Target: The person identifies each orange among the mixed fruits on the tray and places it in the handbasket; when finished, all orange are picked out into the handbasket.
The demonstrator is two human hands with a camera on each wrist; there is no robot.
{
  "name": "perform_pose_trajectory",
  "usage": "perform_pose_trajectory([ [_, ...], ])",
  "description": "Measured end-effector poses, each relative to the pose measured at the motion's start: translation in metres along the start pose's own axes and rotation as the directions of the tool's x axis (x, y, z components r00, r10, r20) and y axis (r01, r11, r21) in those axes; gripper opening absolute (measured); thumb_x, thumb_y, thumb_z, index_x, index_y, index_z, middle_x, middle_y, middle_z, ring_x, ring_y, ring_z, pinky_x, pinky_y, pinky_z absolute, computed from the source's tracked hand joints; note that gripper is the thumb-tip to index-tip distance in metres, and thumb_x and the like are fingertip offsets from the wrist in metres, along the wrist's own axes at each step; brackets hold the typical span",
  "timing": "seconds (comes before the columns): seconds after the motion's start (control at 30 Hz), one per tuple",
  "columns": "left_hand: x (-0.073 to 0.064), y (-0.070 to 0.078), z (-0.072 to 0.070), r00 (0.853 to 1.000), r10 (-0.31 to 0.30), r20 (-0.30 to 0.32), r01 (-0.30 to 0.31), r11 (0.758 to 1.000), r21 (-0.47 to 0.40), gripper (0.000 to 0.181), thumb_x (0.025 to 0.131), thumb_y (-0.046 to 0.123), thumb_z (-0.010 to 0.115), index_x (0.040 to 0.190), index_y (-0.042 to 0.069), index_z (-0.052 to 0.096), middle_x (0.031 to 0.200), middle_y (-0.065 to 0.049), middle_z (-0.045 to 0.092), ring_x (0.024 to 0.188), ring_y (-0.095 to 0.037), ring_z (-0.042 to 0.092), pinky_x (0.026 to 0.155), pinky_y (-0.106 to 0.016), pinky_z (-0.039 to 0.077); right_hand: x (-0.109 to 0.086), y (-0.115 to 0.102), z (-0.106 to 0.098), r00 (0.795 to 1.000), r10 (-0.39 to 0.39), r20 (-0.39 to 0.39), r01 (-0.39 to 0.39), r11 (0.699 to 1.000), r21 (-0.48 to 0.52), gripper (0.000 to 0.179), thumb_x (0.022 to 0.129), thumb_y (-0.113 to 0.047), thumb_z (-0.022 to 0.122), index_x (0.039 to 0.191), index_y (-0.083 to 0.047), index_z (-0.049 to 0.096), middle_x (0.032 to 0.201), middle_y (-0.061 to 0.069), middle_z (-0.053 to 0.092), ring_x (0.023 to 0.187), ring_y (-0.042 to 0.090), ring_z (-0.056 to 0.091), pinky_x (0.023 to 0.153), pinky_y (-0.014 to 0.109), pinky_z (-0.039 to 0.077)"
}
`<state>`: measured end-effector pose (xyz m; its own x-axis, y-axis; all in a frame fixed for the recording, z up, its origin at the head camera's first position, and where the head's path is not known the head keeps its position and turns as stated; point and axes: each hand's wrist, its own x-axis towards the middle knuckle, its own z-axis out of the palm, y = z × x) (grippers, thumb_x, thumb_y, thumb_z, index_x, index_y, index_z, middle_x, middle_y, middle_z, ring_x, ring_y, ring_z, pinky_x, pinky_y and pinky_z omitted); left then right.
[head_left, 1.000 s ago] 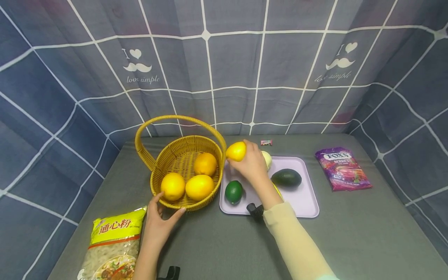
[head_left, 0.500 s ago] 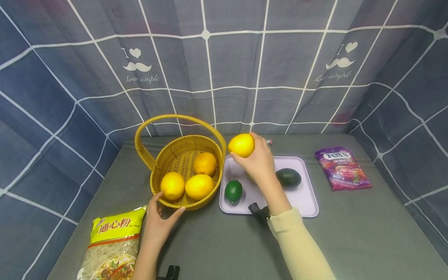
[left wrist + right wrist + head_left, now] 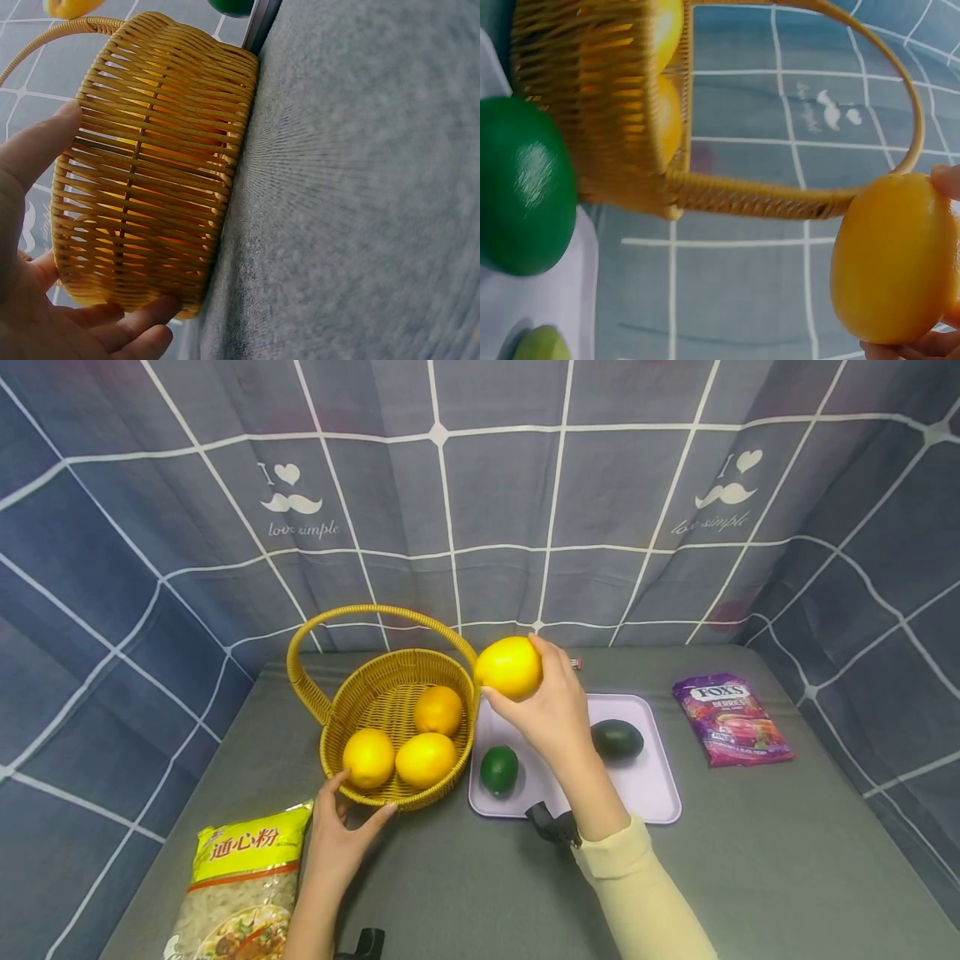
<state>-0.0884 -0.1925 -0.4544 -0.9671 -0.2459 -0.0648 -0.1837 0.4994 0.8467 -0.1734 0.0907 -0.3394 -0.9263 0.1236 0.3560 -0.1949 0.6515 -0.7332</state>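
My right hand (image 3: 555, 702) holds a yellow lemon (image 3: 510, 668) between thumb and fingers, raised beside the right side of the basket's handle. In the right wrist view the lemon (image 3: 892, 259) overlaps the far part of that handle. My left hand (image 3: 341, 827) grips the near rim of the yellow woven basket (image 3: 375, 685); its thumb (image 3: 45, 146) touches the rim in the left wrist view. Inside the basket lie two yellow fruits (image 3: 427, 760) and an orange (image 3: 438, 710). A lilac tray (image 3: 652, 793) bears a glossy green lime-like fruit (image 3: 499, 770) and a dark avocado (image 3: 617, 740).
A bag of macaroni (image 3: 243, 877) lies left of my left forearm. At the right is a purple candy bag (image 3: 731, 720). A small wrapped candy (image 3: 575, 664) lies behind the tray, partly hidden by my right hand. A patterned curtain (image 3: 495, 527) hangs behind.
My right hand has lifted the lemon higher above the tray, first slightly right, then left toward the basket handle. The left hand stays on the rim.
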Motion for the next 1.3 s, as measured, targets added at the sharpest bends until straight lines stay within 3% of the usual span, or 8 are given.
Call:
perform_pose_trajectory([
  [0.27,-0.001,0.000,-0.001,1.000,-0.001,0.000,0.001,1.000,0.004,0.096,0.077,0.047,0.079,0.148,0.012,0.025,0.153,-0.021,0.019,0.129,-0.046,0.038,0.105,-0.056,0.034,-0.015,-0.019,-0.002,0.991,-0.132,-0.034,0.134,0.989,0.055,0.084,0.071,-0.043,0.083,0.141,-0.014,0.046,0.137,0.005,0.048,0.118,0.023,0.051,0.094,0.049,0.044],
  [0.47,-0.001,-0.001,-0.001,1.000,0.009,-0.005,-0.009,1.000,-0.003,0.095,0.078,0.045,0.079,0.148,0.012,0.025,0.153,-0.021,0.019,0.128,-0.046,0.038,0.104,-0.056,0.034,-0.023,-0.033,0.006,0.975,-0.222,0.002,0.220,0.969,0.115,0.084,0.071,-0.041,0.084,0.141,-0.013,0.045,0.136,0.003,0.048,0.118,0.019,0.050,0.098,0.041,0.045],
  [0.73,0.000,-0.003,0.000,1.000,0.012,0.003,-0.012,1.000,0.001,0.095,0.078,0.046,0.078,0.148,0.011,0.025,0.153,-0.021,0.019,0.127,-0.046,0.039,0.104,-0.057,0.035,-0.026,-0.040,0.031,0.975,-0.177,0.134,0.160,0.979,0.127,0.086,0.070,-0.050,0.081,0.142,-0.021,0.044,0.138,-0.001,0.047,0.112,0.020,0.054,0.091,0.043,0.050],
  [0.9,0.000,-0.002,0.000,1.000,0.007,0.001,-0.007,1.000,0.012,0.095,0.078,0.047,0.078,0.148,0.011,0.025,0.153,-0.022,0.019,0.127,-0.046,0.038,0.104,-0.056,0.035,-0.020,-0.037,0.051,0.965,-0.164,0.206,0.139,0.981,0.133,0.087,0.070,-0.054,0.080,0.143,-0.023,0.043,0.137,-0.003,0.047,0.106,0.020,0.056,0.085,0.043,0.052],
  [1.3,-0.001,0.000,0.001,1.000,0.010,-0.011,-0.010,1.000,-0.001,0.093,0.078,0.043,0.080,0.148,0.011,0.027,0.152,-0.022,0.021,0.127,-0.047,0.039,0.103,-0.057,0.035,-0.002,-0.024,0.106,0.956,-0.125,0.266,0.106,0.991,0.086,0.089,0.071,-0.055,0.079,0.141,-0.013,0.044,0.136,0.007,0.051,0.109,0.024,0.056,0.087,0.042,0.051],
])
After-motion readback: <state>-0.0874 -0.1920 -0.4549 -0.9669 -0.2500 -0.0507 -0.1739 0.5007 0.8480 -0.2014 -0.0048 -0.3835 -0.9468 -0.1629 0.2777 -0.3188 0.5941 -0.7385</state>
